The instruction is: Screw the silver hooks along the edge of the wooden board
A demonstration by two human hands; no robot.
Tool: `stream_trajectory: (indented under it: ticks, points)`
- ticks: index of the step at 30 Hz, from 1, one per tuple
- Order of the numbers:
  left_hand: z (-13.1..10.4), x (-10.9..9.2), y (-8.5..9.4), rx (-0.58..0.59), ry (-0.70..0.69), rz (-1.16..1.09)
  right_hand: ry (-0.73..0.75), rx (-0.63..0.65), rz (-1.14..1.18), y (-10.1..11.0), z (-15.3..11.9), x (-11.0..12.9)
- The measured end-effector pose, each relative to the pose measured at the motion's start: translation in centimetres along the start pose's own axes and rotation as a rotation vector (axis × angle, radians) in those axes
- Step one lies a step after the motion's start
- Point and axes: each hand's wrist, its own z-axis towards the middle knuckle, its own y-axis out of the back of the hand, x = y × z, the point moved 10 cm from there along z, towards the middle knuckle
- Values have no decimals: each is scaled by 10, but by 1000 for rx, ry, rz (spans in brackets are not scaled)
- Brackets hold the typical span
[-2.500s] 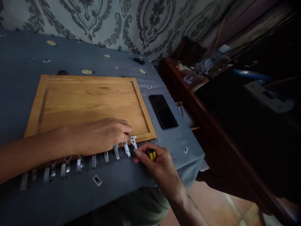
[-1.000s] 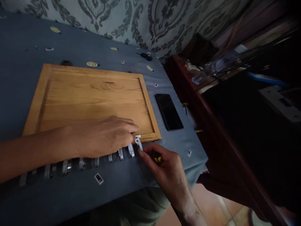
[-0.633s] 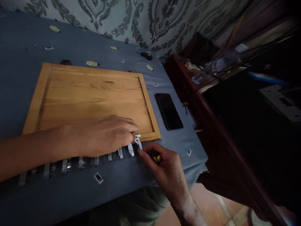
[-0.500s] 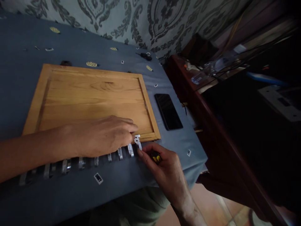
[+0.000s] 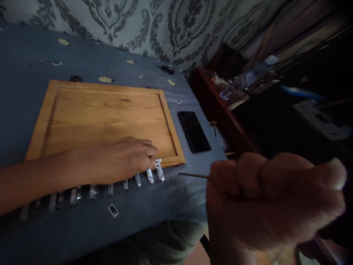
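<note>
My left hand (image 5: 127, 160) rests palm down across the front of a framed wooden panel (image 5: 110, 110), fingers curled. Its fingertips press on the flat plate of the endmost metal hook (image 5: 160, 173) at the panel's front right edge. More bent metal hooks (image 5: 138, 180) stick out in a row along that edge, partly under my forearm. Close to the camera, my right hand (image 5: 264, 198) is closed in a fist around a screwdriver (image 5: 194, 175). Only the thin shaft shows, pointing left toward the hooks; the handle is hidden in the fist.
A black phone (image 5: 194, 131) lies right of the panel on the blue cloth (image 5: 82, 230). Keys (image 5: 167, 69) sit farther back. Beyond the table's right edge stands a dark red wooden cabinet (image 5: 205, 82) bearing a plastic bottle (image 5: 253, 75) and cables.
My right hand has let go of the end hook and risen right toward the camera, the screwdriver shaft now showing. My left hand has stayed at the hook.
</note>
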Motion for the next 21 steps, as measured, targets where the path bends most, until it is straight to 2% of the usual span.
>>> stream_trajectory:
  ticks: [3,8,12,18,21]
  points:
    - [2,-2,-3,27,-13,-13,27,5,76,-16,-2,-11]
    - [3,0,-7,57,7,7,-118,175,182,-47,-1,-33]
    - [3,2,-10,99,28,6,-129,184,232,-52,1,-30]
    - [4,3,-11,87,18,35,-126,177,-15,-54,2,-30]
    - [4,2,-13,118,30,35,-115,197,3,-57,1,-27]
